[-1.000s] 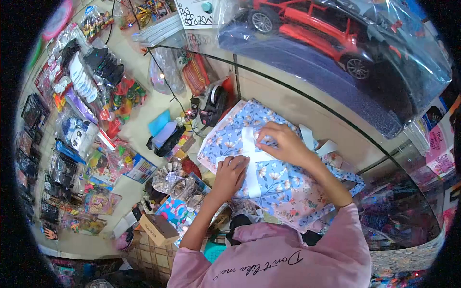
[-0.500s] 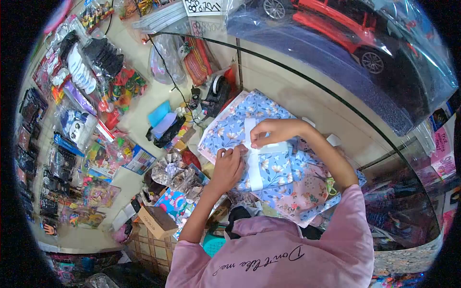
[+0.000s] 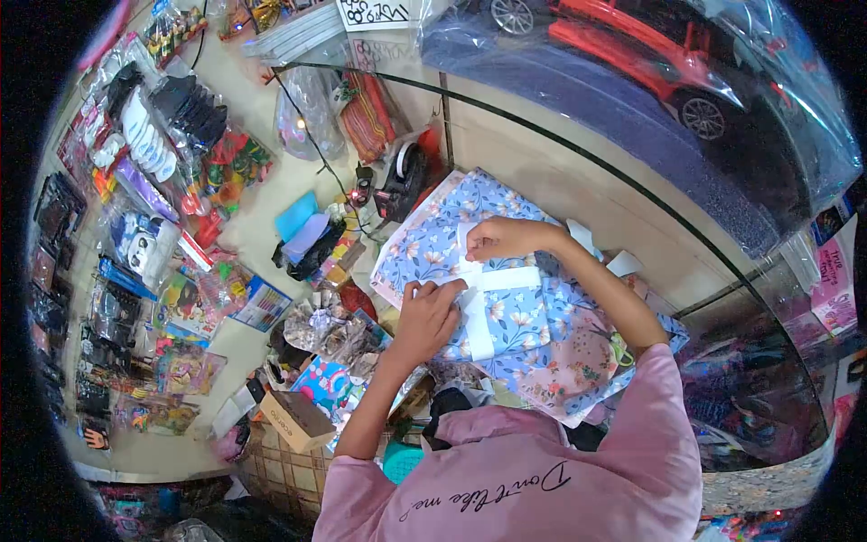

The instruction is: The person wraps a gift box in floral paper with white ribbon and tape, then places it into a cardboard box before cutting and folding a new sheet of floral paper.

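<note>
A parcel in blue floral wrapping paper [image 3: 519, 321] lies in front of me, with white ribbon [image 3: 479, 330] crossing over it. My left hand [image 3: 429, 321] rests at the parcel's left side, fingers curled and the fingertips pressing the ribbon near the crossing. Just above it, my right hand [image 3: 506, 238] is closed in a pinch on the ribbon strip that runs up over the paper. Under the parcel are flat sheets of blue floral paper [image 3: 497, 191] and pink floral paper [image 3: 578, 361].
Behind the sheets stands a glass panel with a dark edge [image 3: 578, 135]. A black tape dispenser [image 3: 397, 185] is up and left of the sheets. An open cardboard box [image 3: 296, 420] stands at lower left. Packaged goods [image 3: 149, 135] cover the left side. A boxed red toy car [image 3: 646, 54] is at upper right.
My right hand has shifted slightly up and left along the ribbon. My left fingers have straightened a little toward the crossing. The parcel stays in place.
</note>
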The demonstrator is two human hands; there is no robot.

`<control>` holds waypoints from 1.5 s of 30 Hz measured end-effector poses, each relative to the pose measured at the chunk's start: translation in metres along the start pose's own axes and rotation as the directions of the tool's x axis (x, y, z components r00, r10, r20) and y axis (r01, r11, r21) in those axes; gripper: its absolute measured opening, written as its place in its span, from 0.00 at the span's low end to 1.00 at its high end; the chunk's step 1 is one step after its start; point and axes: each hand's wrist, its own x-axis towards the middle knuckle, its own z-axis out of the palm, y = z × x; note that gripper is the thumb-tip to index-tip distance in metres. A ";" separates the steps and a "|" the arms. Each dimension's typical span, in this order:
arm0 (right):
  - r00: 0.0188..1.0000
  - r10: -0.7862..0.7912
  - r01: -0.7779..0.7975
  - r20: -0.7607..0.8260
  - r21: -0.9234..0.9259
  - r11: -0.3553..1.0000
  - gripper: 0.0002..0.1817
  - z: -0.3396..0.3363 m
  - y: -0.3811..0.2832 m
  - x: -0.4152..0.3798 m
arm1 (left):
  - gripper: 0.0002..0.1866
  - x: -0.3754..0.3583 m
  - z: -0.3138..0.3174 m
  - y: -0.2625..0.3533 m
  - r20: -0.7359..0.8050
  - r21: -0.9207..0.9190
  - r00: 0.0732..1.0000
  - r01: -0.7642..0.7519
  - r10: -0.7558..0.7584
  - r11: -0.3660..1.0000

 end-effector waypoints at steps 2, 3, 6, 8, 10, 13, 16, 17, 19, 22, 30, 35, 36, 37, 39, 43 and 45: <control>1.000 0.001 -0.001 -0.023 -0.015 1.000 0.18 0.001 0.000 0.001 | 0.19 0.001 -0.001 0.001 0.014 0.014 1.000 -0.003 0.003 1.000; 1.000 0.000 0.000 -0.022 -0.007 1.000 0.18 0.001 0.002 0.002 | 0.20 0.001 -0.001 0.001 0.024 0.032 1.000 -0.006 0.005 0.999; 1.000 0.000 0.000 -0.014 0.009 1.000 0.18 0.002 0.006 0.004 | 0.22 0.000 0.000 0.001 0.022 0.062 0.999 -0.025 0.024 0.998; 1.000 -0.001 0.001 -0.008 0.000 1.000 0.18 0.002 0.005 0.003 | 0.21 -0.001 0.001 0.000 0.023 0.073 0.999 -0.031 0.030 0.997; 1.000 -0.008 0.008 -0.014 0.011 1.000 0.16 0.003 0.004 0.004 | 0.20 -0.001 0.002 -0.001 0.039 0.078 0.999 -0.029 0.026 0.997; 0.998 -0.055 0.055 0.006 0.038 0.998 0.13 0.004 0.006 0.003 | 0.18 -0.001 0.002 -0.002 0.056 0.083 0.998 -0.026 0.022 0.996; 0.993 -0.114 0.111 0.037 0.082 0.990 0.12 0.002 0.009 0.004 | 0.17 -0.003 0.003 -0.003 0.056 0.107 0.998 -0.031 0.025 0.994; 0.990 -0.131 0.126 0.046 0.099 0.987 0.12 0.002 0.010 0.004 | 0.17 -0.003 0.004 -0.003 0.055 0.113 0.998 -0.033 0.027 0.993; 0.994 -0.106 0.106 0.000 0.022 0.994 0.11 0.002 0.009 0.006 | 0.17 -0.004 0.006 -0.003 0.053 0.126 0.998 -0.037 0.030 0.991; 0.994 -0.093 0.093 -0.059 -0.008 0.996 0.11 0.003 0.006 0.006 | 0.17 -0.004 0.005 -0.003 0.047 0.152 0.998 -0.056 0.049 0.987; 0.952 -0.157 0.130 -0.261 -0.118 0.984 0.07 0.024 0.016 0.006 | 0.20 -0.007 0.000 -0.002 0.066 0.147 0.996 -0.071 0.062 0.987; 0.855 -0.194 0.023 -0.482 -0.337 0.941 0.20 0.036 -0.008 -0.015 | 0.21 -0.008 0.004 0.000 0.045 0.161 0.997 -0.071 0.065 0.984; 0.831 -0.258 0.025 -0.493 -0.431 0.902 0.18 0.043 -0.011 -0.016 | 0.21 -0.008 0.004 0.000 0.040 0.164 0.997 -0.070 0.065 0.984; 0.805 -0.324 0.021 -0.497 -0.521 0.854 0.17 0.050 -0.016 -0.017 | 0.21 -0.007 0.004 0.001 0.046 0.167 0.997 -0.067 0.060 0.984; 0.794 -0.341 0.037 -0.503 -0.520 0.854 0.14 0.059 -0.024 -0.021 | 0.21 -0.007 0.004 0.001 0.059 0.175 0.997 -0.062 0.052 0.983; 0.796 -0.271 -0.016 -0.541 -0.467 0.884 0.12 0.057 -0.027 -0.023 | 0.21 -0.009 0.005 0.002 0.044 0.174 0.998 -0.061 0.054 0.983; 0.766 -0.271 -0.021 -0.583 -0.445 0.895 0.12 0.055 -0.019 -0.019 | 0.21 -0.010 0.006 0.002 0.039 0.169 0.998 -0.061 0.055 0.984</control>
